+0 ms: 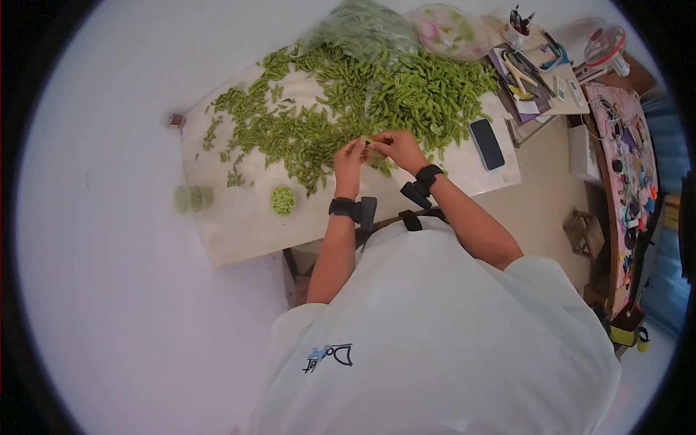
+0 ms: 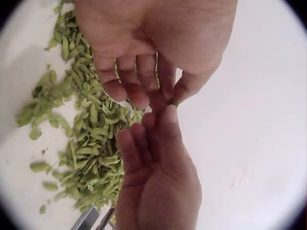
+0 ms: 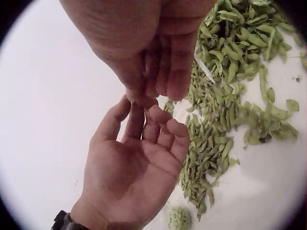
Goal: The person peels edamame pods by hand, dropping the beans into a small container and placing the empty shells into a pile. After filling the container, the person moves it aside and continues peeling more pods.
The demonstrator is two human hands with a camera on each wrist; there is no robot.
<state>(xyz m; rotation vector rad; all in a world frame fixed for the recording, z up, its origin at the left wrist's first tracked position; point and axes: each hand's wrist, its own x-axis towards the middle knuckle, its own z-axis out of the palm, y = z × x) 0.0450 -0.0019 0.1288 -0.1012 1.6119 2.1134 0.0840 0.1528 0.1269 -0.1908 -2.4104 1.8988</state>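
Over the table's near side, in the head view, the left hand (image 1: 348,168) and right hand (image 1: 401,150) meet at their fingertips. Between them the left wrist view shows a bit of green pod (image 2: 175,102), mostly hidden, pinched by thumb and finger of the left hand (image 2: 158,43) above and the right hand (image 2: 160,177) below. In the right wrist view the left hand (image 3: 132,165) has its palm up under the right hand (image 3: 139,33). Green pods (image 1: 428,94) lie heaped just beyond both hands. Left of them stands a small container of shelled green beans (image 1: 283,200).
A phone (image 1: 486,144) lies at the table's right. Another container (image 1: 193,199) with green contents is at the left edge, beside a small brown object (image 1: 176,120). Plastic bags (image 1: 362,32) lie behind the heap. Tools (image 1: 523,76) lie on a side table at the back right.
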